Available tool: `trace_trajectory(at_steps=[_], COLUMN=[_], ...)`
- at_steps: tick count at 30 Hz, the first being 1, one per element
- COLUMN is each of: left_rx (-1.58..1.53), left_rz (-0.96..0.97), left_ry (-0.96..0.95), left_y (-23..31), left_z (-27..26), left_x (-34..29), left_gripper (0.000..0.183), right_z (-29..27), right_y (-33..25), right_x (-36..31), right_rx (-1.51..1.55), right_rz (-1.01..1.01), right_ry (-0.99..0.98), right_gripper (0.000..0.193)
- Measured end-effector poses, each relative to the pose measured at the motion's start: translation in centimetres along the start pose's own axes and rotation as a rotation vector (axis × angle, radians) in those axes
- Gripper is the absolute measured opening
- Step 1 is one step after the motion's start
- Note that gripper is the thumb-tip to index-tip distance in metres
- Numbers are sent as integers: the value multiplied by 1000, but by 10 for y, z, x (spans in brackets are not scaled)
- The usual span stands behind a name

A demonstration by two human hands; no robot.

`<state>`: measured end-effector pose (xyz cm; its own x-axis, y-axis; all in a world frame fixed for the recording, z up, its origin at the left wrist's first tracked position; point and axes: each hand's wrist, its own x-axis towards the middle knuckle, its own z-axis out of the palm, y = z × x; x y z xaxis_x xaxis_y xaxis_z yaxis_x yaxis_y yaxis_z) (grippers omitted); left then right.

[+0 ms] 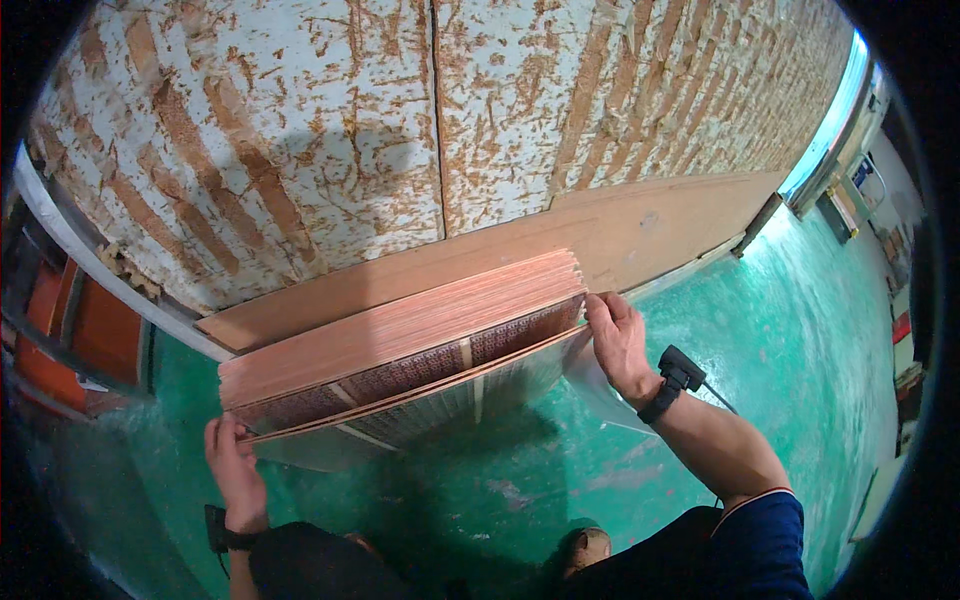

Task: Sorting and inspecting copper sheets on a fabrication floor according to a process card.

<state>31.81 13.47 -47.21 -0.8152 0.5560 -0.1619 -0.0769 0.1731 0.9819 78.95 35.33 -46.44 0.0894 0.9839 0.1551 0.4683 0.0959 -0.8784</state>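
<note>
A thick stack of thin boards with pinkish-orange edges stands on edge, leaning against a plain brown sheet. Its front face is dark and patterned, with pale stripes. One or two front boards tilt away from the stack toward me, leaving a gap along the top. My left hand is closed on the left corner of these front boards. At their right corner, my right hand pinches the top edge, thumb and fingers bent over it. A see-through film hangs below my right hand. The boards' lower edges are hard to make out.
Behind the stack rises a large white surface with rough brown glue-like marks, above the brown sheet. Orange-brown panels in a dark frame stand at left. The floor is glossy green. Goods line the far right wall.
</note>
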Motion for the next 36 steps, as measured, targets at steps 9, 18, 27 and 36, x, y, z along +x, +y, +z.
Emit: trace_trajectory(at_steps=[9,18,27,36], left_rx=[-17,-123,39,23], left_rz=[8,24,116,164], left_ry=[-6,-28,-13,-8], left_y=[2,-32,-4,-18], left_z=[-4,-30,-9,-17], left_x=[-10,15,0,6], left_gripper=[19,18,20,15], right_z=[-5,1,-6,-11], right_y=[2,8,4,17], right_x=[-2,5,-4,-4], right_rx=[-115,176,114,191], right_rz=[-49,40,13,-20], right_ry=[-20,-21,-67,-67], right_gripper=[39,35,40,31])
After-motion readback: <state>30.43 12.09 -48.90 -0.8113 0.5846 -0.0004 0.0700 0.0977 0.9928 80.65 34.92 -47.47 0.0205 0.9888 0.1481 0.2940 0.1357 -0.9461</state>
